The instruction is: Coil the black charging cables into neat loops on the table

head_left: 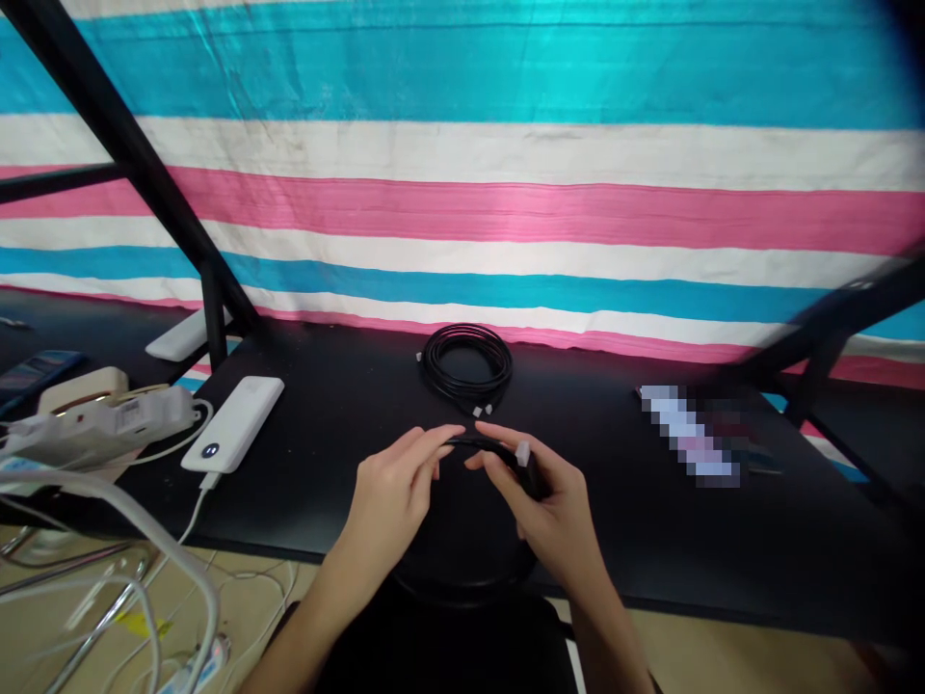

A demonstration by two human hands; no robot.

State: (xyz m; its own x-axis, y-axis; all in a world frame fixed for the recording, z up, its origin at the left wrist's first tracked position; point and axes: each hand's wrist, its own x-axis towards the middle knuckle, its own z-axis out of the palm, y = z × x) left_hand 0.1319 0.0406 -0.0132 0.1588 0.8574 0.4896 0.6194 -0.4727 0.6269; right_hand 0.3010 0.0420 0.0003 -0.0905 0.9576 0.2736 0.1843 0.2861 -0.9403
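A person's left hand (394,482) and right hand (556,496) are holding a black cable (481,442) in front of the body, above the near part of the black table (347,386). The fingers of the left hand are coming together at the tips, with almost no gap, and are pinching the cable; those of the right hand are curling around a thicker gathered part of it, while the index finger is stretching towards the left fingertips. Between the hands the short visible stretch is running crosswise, its long axis lying nearly left to right and dipping slightly towards the right palm. A pale plug end (522,453) is sticking up beside the right hand's fingers, pointing roughly upward. Lower down, a dark loop is curving near the table's front edge, too dim for its link to the held cable to be certain. Just beyond the fingertips, a coiled black cable (466,381) is lying flat as a ring, two pale plugs showing at its near side and another at its left. Off to the left, a white power bank (242,414) is lying slantwise, its far end pointing away and to the right, with a white lead joining its near end. A power strip (137,419) is resting farther left, and a pixelated item (686,434) is lying on the right. A striped sheet (462,212) is hanging behind the table.
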